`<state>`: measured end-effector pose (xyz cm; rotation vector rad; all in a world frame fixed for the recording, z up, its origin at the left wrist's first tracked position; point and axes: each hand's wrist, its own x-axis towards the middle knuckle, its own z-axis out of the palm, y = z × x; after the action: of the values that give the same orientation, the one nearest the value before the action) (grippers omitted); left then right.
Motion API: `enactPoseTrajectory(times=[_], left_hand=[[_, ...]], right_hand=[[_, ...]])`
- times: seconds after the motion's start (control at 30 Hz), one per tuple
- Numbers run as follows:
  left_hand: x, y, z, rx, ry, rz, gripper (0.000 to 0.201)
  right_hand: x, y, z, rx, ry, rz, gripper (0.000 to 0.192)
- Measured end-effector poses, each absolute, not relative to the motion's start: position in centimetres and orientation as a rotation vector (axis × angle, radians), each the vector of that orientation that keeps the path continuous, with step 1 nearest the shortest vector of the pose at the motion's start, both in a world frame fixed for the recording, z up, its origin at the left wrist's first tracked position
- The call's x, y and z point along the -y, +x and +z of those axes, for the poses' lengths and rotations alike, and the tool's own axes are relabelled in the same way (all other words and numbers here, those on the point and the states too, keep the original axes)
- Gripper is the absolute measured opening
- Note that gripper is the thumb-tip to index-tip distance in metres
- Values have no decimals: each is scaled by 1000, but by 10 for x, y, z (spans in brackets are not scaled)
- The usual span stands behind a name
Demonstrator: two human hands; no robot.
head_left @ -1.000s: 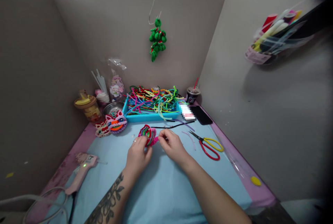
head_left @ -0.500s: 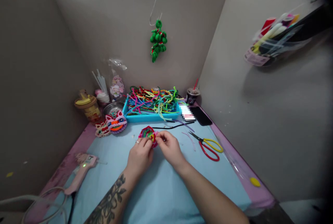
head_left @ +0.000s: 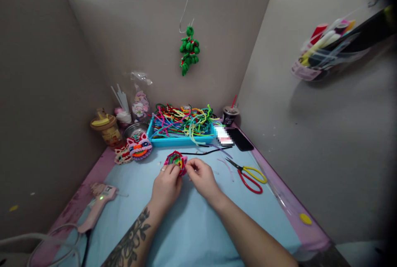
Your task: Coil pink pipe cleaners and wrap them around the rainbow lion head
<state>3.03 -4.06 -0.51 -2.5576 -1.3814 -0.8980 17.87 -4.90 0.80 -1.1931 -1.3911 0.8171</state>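
A small round pipe-cleaner craft piece (head_left: 174,158), with a red and pink rim around green and yellow coils, is held just above the blue cloth. My left hand (head_left: 167,181) wears a ring and grips its near edge, covering part of it. At the right edge of the piece, my right hand (head_left: 201,176) has thumb and fingers pinched together. What lies in that pinch is too small to make out. Black and purple pipe cleaners (head_left: 206,151) lie beyond the hands. To the right rest scissors (head_left: 242,170) with one red and one yellow handle, blades partly apart.
A blue tray (head_left: 180,141) of colourful pipe cleaners stands at the back, beside a phone (head_left: 240,139) and a lidded cup (head_left: 230,114). Finished lion-head crafts (head_left: 140,147) sit left. A pink glue gun (head_left: 98,209), its light green, trails cables. A green ornament (head_left: 189,51) hangs above.
My right fingertips have drawn slightly away from the pink edge of the craft piece. My left hand keeps its grip, and the whole view has shifted a little.
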Motion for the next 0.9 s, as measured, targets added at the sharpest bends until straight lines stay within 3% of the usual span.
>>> enactPoseTrajectory(times=[0.43, 0.7, 0.8, 0.9], left_hand=[[42, 34, -9, 1304, -2496, -782, 19], [44, 34, -8, 1355, -2492, -715, 20], [42, 32, -9, 1294, -2515, -771, 19], [43, 31, -7, 1236, -2527, -793, 17]], right_hand=[[43, 179, 11, 1126, -1169, 1032, 18], [46, 185, 14, 1388, -1125, 752, 10], [42, 189, 12, 1346, -1056, 885, 4], [38, 191, 7, 1261, -1003, 1027, 11]])
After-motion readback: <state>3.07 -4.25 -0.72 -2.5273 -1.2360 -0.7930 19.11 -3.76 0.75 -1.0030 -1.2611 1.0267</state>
